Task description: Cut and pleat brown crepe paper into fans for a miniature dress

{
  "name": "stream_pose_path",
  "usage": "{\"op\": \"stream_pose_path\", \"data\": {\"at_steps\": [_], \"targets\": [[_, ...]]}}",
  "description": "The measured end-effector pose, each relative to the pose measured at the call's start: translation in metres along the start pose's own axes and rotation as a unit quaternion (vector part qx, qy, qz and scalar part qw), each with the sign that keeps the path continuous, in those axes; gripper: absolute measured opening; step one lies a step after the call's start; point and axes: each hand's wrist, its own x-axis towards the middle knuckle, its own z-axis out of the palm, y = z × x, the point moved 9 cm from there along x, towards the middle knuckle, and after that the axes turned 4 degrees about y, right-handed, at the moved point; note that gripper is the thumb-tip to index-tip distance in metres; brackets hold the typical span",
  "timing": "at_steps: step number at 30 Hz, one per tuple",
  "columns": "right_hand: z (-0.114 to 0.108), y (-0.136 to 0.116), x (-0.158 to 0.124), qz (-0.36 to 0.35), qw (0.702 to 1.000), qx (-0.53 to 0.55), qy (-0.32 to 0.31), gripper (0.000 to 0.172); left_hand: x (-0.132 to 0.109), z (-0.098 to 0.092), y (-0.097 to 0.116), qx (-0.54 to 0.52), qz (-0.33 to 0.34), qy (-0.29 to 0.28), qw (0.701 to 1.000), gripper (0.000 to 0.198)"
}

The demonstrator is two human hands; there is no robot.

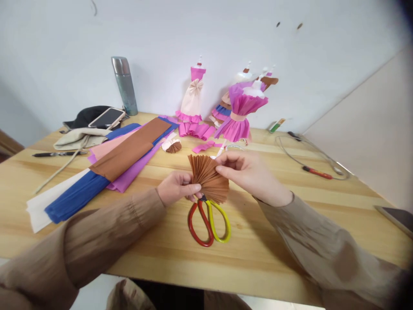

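A pleated brown crepe paper fan (211,178) is spread out between my two hands above the wooden table. My left hand (179,188) pinches its gathered base, thumb on top. At the fan's upper right edge, my right hand (247,174) grips the pleats between thumb and fingers. Below the fan lie scissors (209,224) with one red and one yellow handle; their blades are hidden under the paper. Just beyond my hands is a small white and brown pleated paper piece (172,145).
Crepe paper strips (125,153) in several colours lie at left, near a phone (106,117) and a pen (58,153). A flask (125,86) stands by the wall. Several small dress forms in paper dresses (193,94) stand at the back. A cable (290,148) curls at right.
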Motion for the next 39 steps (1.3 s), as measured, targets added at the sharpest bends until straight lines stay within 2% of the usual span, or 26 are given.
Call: {"op": "stream_pose_path", "data": {"at_steps": [2,7,11,15,22,27,31,34,37,39], "targets": [[-0.002,-0.001,0.000,0.001,1.000,0.002,0.001,0.014,-0.001,0.001,-0.001,0.005,-0.004,-0.004,1.000,0.039],[0.002,-0.013,-0.003,-0.057,0.995,-0.081,-0.011,0.024,-0.002,0.002,-0.002,0.024,-0.016,-0.008,1.000,0.037],[0.010,-0.007,-0.004,-0.048,0.992,-0.116,-0.032,0.020,-0.001,0.003,-0.003,0.016,-0.017,-0.013,1.000,0.036],[0.007,0.000,-0.001,-0.031,0.994,-0.105,-0.023,0.028,0.000,-0.003,-0.003,-0.011,-0.007,0.004,1.000,0.041],[0.007,0.002,0.001,-0.013,0.999,-0.041,-0.033,0.021,-0.001,0.000,-0.006,-0.069,-0.031,-0.002,0.997,0.045],[-0.009,0.001,0.003,0.019,1.000,0.010,0.017,0.018,-0.002,0.003,-0.009,-0.132,-0.053,-0.002,0.990,0.043],[-0.026,-0.001,0.007,0.013,0.999,-0.032,0.036,0.019,0.000,0.000,-0.014,-0.193,-0.057,0.012,0.980,0.036],[-0.024,0.009,0.010,0.018,0.995,-0.089,-0.039,0.018,0.001,-0.006,-0.018,-0.226,-0.058,0.045,0.971,0.031],[-0.009,0.025,0.007,0.019,0.980,-0.143,-0.139,0.014,0.002,-0.010,-0.019,-0.249,-0.055,0.072,0.964,0.028],[0.004,0.033,0.004,0.021,0.972,-0.147,-0.179,0.012,0.002,-0.012,-0.017,-0.258,-0.043,0.081,0.962,0.026]]}}
